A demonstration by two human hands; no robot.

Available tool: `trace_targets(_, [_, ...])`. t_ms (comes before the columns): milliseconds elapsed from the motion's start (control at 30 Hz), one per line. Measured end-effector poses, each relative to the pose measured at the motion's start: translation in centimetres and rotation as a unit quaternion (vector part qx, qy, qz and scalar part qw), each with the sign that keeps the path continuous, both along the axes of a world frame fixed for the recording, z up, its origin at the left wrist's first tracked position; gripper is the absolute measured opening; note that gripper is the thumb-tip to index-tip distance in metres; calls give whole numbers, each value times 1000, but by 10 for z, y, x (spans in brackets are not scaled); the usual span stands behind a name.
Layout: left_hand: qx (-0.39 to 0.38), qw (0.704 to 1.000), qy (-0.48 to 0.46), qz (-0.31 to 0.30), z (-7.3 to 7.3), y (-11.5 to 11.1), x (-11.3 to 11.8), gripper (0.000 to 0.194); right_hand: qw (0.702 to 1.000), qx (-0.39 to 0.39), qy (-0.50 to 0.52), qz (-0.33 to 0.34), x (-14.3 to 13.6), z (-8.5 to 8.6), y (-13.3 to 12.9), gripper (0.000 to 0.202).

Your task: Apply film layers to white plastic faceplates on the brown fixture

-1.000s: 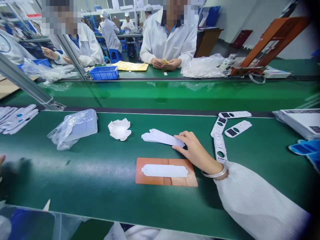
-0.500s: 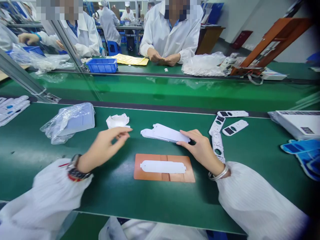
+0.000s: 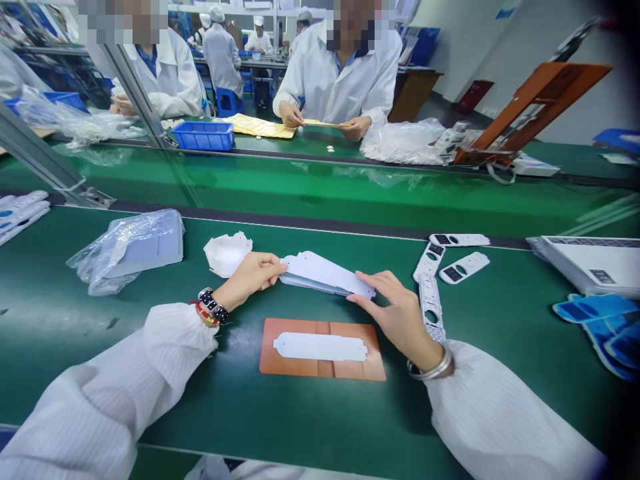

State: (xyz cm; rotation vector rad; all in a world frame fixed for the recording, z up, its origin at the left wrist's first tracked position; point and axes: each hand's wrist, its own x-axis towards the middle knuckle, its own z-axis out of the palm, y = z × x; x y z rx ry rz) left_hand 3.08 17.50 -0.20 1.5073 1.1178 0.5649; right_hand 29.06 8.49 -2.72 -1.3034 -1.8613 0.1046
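Observation:
A small stack of long white cut sheets [image 3: 323,272] lies on the green table between my hands. My left hand [image 3: 255,272] pinches the left end of the stack between thumb and fingers. At the other end, my right hand [image 3: 393,303] grips the stack with thumb below and fingers on top. Nearer to me, a single white sheet [image 3: 320,347] of the same shape lies flat on an orange-brown rectangular pad [image 3: 373,370]. Crumpled white film [image 3: 227,253] sits just beyond my left hand.
Several white slotted plates [image 3: 431,300] lie right of my right hand. A plastic bag of sheets [image 3: 145,247] is at left. Blue-filmed parts [image 3: 600,317] and a white box [image 3: 595,260] stand at far right. Across the bench, a co-worker [image 3: 340,80] holds a yellow strip.
My left hand has moved right and closed on the stack's left end. My right hand stays at the right end. The co-worker opposite has spread their hands with a yellow strip between them.

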Motion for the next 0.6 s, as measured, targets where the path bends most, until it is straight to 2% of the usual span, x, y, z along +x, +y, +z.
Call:
trace_targets(167, [-3, 1000, 16, 2, 0, 3, 2, 27, 993, -44, 74, -76, 21, 8, 0, 32])
trace_targets(233, [6, 999, 30, 9, 0, 2, 5, 26, 988, -56, 119, -86, 24, 16, -6, 30])
trace_targets(333, [16, 998, 56, 27, 3, 0, 9, 27, 985, -64, 155, -38, 17, 26, -23, 25])
trace_targets(400, [19, 997, 74, 33, 5, 0, 9, 29, 988, -95, 123, 19, 7, 28, -39, 25])
trace_targets(500, [22, 995, 94, 30, 7, 0, 8, 31, 982, -168, 50, 77, -9, 23, -60, 24])
trace_targets(600, [27, 994, 104, 19, 6, 1, 5, 32, 972, -217, 27, 88, -18, 14, -69, 22])
